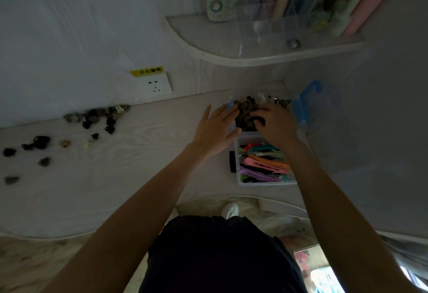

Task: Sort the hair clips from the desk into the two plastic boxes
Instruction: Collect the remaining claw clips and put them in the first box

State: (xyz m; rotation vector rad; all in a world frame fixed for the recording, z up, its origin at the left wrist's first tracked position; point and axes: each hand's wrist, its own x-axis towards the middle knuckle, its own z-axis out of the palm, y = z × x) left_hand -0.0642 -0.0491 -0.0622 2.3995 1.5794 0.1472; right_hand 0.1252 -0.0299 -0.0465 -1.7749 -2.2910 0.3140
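Observation:
Two clear plastic boxes stand at the desk's right end. The near box (240,182) holds several long flat clips in pink, orange, teal and purple. The far box behind it is heaped with small dark claw clips (246,113); its walls are mostly hidden. My left hand (216,130) rests flat, fingers spread, against the left side of that heap. My right hand (276,124) lies over the heap's right side, fingers curled down into the clips; whether it grips one is hidden. Several small dark and pale claw clips (99,116) lie scattered on the desk's left part.
A black flat clip (232,161) lies on the desk just left of the near box. A blue plastic bag (305,102) sits at the right wall. A wall socket (154,85) and a corner shelf (254,58) with rolls are above the desk.

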